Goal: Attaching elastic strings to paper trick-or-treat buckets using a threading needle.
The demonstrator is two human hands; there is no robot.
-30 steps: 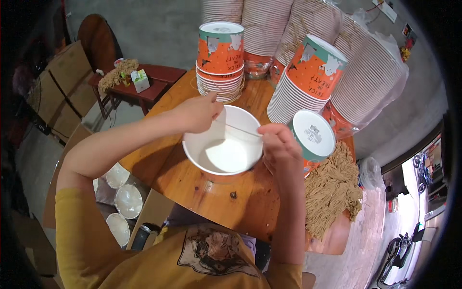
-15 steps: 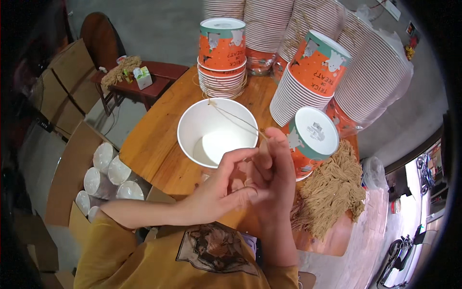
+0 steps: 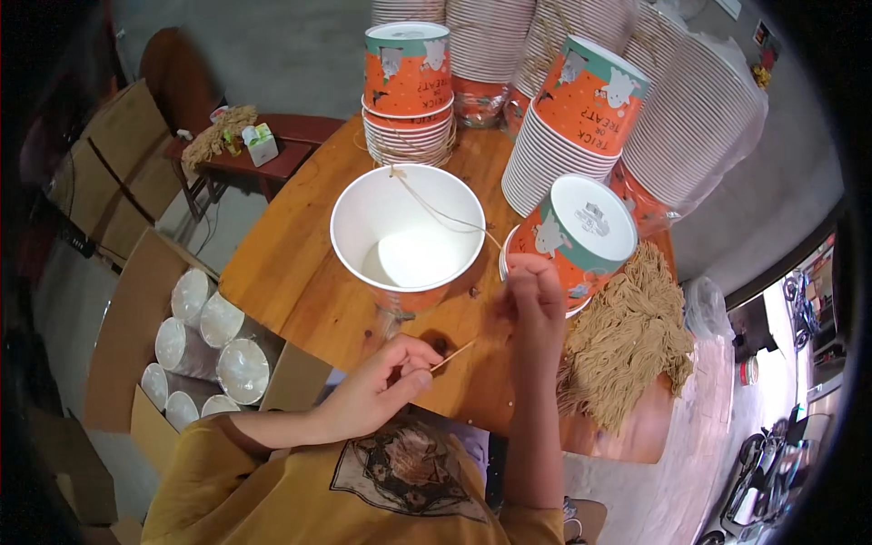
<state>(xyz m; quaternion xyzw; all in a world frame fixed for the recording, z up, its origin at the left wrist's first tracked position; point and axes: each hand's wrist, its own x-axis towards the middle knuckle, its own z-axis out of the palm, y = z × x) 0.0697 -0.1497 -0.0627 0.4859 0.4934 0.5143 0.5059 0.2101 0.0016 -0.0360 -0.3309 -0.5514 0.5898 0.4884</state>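
Observation:
A large white-lined paper bucket (image 3: 407,232) stands upright before me, its orange outside showing low down. A thin tan cord (image 3: 445,213) is attached at its far rim and runs across the mouth to my right hand (image 3: 534,295), whose fingers close on it and are partly smeared by motion. My left hand (image 3: 386,386), nearer me and below the bucket, pinches a straight tan length of cord (image 3: 457,353) that points up toward the right hand. Whether both lengths are one cord I cannot tell.
Upturned orange buckets (image 3: 592,218) stand in stacks behind and to the right on the wooden table (image 3: 291,300). A heap of tan cords (image 3: 627,341) lies at the right. An open carton (image 3: 118,336) with wrapped white cups is at the left, near a red bench (image 3: 304,129).
My hands were close together beside the bucket and have moved apart. The left has dropped down and left, the right slightly down, and the cord over the bucket now sags more.

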